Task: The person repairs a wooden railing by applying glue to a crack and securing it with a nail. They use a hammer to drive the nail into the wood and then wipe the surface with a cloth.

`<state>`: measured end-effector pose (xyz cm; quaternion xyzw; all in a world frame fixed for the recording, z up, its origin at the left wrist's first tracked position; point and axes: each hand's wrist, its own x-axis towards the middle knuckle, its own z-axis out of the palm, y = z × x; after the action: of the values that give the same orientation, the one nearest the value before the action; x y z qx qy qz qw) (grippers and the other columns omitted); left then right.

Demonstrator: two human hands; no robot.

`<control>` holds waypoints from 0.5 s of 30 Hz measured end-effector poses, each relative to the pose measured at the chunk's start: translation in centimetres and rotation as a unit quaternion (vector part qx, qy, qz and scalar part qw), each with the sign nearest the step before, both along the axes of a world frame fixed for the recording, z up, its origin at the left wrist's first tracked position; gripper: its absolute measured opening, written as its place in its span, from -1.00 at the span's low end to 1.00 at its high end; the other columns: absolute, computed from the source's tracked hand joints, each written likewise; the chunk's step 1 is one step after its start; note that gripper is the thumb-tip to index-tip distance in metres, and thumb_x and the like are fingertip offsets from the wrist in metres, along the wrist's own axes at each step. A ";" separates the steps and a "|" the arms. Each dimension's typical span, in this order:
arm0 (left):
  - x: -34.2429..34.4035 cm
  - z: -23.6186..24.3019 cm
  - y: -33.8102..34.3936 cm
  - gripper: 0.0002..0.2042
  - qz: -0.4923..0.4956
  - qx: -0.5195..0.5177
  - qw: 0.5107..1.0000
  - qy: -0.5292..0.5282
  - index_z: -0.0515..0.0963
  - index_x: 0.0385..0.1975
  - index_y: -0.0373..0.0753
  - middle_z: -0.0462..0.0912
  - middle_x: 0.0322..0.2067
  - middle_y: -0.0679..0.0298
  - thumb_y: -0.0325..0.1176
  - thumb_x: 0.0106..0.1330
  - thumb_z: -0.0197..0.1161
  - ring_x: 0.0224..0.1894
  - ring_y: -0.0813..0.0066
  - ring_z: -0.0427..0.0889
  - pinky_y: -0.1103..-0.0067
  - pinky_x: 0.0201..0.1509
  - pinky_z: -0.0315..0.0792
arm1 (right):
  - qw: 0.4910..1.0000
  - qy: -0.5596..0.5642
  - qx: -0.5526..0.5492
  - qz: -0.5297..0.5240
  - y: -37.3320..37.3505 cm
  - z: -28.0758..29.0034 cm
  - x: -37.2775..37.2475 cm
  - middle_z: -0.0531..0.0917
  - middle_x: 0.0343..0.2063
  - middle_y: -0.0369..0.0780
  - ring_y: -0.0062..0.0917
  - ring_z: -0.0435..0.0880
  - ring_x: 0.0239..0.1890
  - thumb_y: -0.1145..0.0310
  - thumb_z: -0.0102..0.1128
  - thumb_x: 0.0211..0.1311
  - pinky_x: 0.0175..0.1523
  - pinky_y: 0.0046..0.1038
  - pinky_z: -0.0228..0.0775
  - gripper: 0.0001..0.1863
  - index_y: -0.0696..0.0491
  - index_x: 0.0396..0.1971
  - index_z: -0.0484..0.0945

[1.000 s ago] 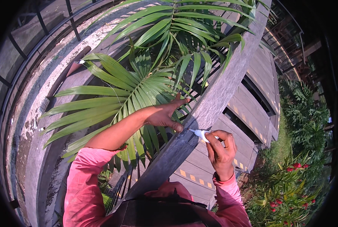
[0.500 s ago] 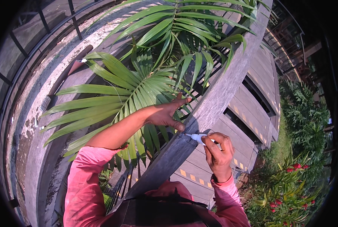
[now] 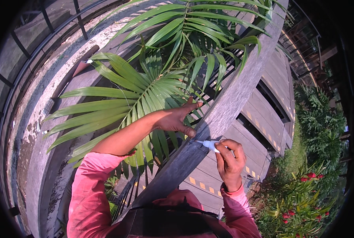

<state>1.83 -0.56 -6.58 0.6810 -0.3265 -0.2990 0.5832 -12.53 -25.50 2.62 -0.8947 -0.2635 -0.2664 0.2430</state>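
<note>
A weathered grey wooden handrail (image 3: pixel 234 89) curves across the middle. My right hand (image 3: pixel 230 160) is closed round a small white squeeze bottle (image 3: pixel 210 145) with a long thin nozzle. The nozzle points left, its tip at a dark joint or crack on the rail's top; whether it touches the wood I cannot tell. My left hand (image 3: pixel 179 119) is open at the rail's left edge, thumb by the nozzle tip and fingers stretched toward the far side. It seems to hold nothing. Behind that hand spreads a green palm frond (image 3: pixel 121 105).
More palm leaves (image 3: pixel 208 23) overhang the rail farther off. To the right are grey plank steps (image 3: pixel 240 139) with yellow dashed edges, and red-flowered shrubs (image 3: pixel 304 198). At the left, a low grey wall (image 3: pixel 42 166) and a black metal railing (image 3: pixel 20 71) curve round.
The view has shifted very slightly. Both hands and the squeeze bottle keep nearly the same place on the rail.
</note>
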 end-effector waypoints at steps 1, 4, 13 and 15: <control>0.0 0.0 0.0 0.45 0.001 0.001 1.000 -0.004 -0.21 0.63 -0.21 -0.50 0.58 -0.32 0.47 -0.15 0.53 0.64 -0.08 -0.53 0.16 0.67 -0.36 | 0.999 0.018 0.027 -0.009 -0.3 -0.4 -0.4 0.67 -0.21 -0.20 -0.35 0.70 -0.15 0.68 0.47 -0.01 -0.09 -0.38 0.54 -0.64 0.06 -0.17 0.73; -0.1 0.3 -0.1 0.46 -0.001 -0.012 1.000 0.012 -0.19 0.63 -0.26 -0.46 0.58 -0.34 0.48 -0.14 0.52 0.65 -0.09 -0.47 0.16 0.67 -0.34 | 0.993 0.040 0.102 -0.039 -0.4 -1.0 -1.2 0.66 -0.17 -0.15 -0.35 0.67 -0.09 0.71 0.44 0.08 -0.02 -0.40 0.50 -0.67 0.11 -0.14 0.71; 0.1 0.0 -0.2 0.42 0.006 -0.022 1.000 0.008 -0.16 0.61 -0.35 -0.35 0.60 -0.28 0.32 -0.11 0.63 0.67 0.03 -0.43 0.19 0.67 -0.30 | 0.981 0.030 0.170 -0.085 -1.0 -1.2 -3.5 0.64 -0.15 -0.14 -0.33 0.67 -0.07 0.67 0.47 0.11 0.00 -0.37 0.52 -0.67 0.13 -0.11 0.69; 0.0 0.5 0.2 0.41 0.010 -0.006 1.000 0.006 -0.15 0.61 -0.35 -0.34 0.61 -0.25 0.29 -0.09 0.64 0.67 0.05 -0.44 0.22 0.67 -0.29 | 0.980 0.028 0.173 -0.091 -1.3 -1.2 -4.3 0.64 -0.15 -0.14 -0.34 0.65 -0.08 0.67 0.47 0.12 0.02 -0.37 0.50 -0.68 0.13 -0.11 0.69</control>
<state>1.84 -0.36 -6.06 0.6790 -0.3183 -0.2951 0.5921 -16.85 -26.76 1.39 -0.8666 -0.1237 -0.3038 0.3760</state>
